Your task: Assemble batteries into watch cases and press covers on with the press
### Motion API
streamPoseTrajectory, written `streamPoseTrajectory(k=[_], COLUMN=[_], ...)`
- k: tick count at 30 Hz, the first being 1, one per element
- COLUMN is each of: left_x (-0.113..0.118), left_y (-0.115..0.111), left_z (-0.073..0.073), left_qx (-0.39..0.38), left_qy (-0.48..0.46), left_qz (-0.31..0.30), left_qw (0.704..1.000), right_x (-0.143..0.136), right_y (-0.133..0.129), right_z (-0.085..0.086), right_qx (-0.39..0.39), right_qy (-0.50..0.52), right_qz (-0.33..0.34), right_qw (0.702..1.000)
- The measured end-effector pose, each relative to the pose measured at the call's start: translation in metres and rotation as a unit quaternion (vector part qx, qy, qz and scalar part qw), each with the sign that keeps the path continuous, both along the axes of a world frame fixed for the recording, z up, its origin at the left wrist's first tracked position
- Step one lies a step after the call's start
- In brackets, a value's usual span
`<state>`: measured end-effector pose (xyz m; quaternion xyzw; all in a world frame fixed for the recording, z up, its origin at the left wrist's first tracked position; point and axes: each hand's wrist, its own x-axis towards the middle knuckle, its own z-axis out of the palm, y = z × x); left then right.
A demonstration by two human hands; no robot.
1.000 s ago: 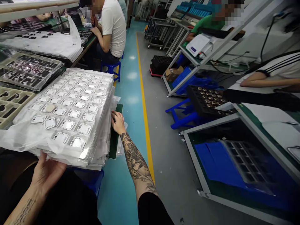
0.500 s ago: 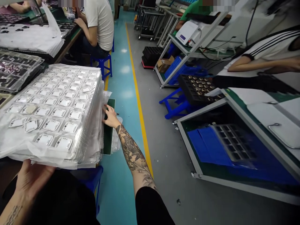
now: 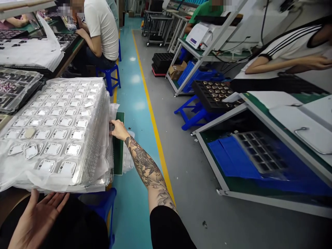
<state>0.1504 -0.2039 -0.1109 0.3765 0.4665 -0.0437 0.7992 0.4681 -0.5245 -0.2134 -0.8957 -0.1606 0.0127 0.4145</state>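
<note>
A stack of clear plastic trays stands in front of me on the left. Small white rounded cards fill the pockets of its top tray, and a few lie crooked. Thin white liner hangs over its front edge. My left hand is palm up below that front edge, fingers apart, holding nothing. At the stack's right side, my right hand has its bent fingers and thumb closed on the edge; exactly which layer they grip is hidden. A beige piece rests on one card.
A blue stool is below the stack, and a green board is beside it. One seated person is ahead left, another person at right. A metal-framed bench borders the walkway.
My left hand has come down and away from the stack's front edge, its fingers now in sight. My right hand stays at the side, fingers drawn closer together. The view has shifted slightly.
</note>
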Motion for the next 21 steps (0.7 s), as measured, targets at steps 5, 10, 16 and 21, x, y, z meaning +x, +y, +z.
streamPoseTrajectory(k=[5,10,16,21], left_x=[-0.014,-0.024,-0.019,-0.005], left_y=[-0.016,-0.046,-0.073,-0.079], left_z=[-0.002,-0.012,-0.028,-0.033], left_qx=[-0.017,-0.017,-0.152,-0.211], left_qy=[0.001,0.009,-0.020,-0.038], left_qz=[-0.060,-0.132,-0.088,-0.030], left_qw=[0.998,0.991,0.984,0.976], right_x=[-0.003,-0.004,-0.001,0.001], right_y=[-0.001,0.000,-0.005,-0.016], right_z=[-0.002,-0.007,-0.010,-0.007], right_qx=[0.052,0.098,0.121,0.122], right_qy=[0.004,-0.003,-0.020,-0.039], right_qz=[-0.009,-0.017,-0.008,0.021], right_qw=[0.999,0.995,0.992,0.992])
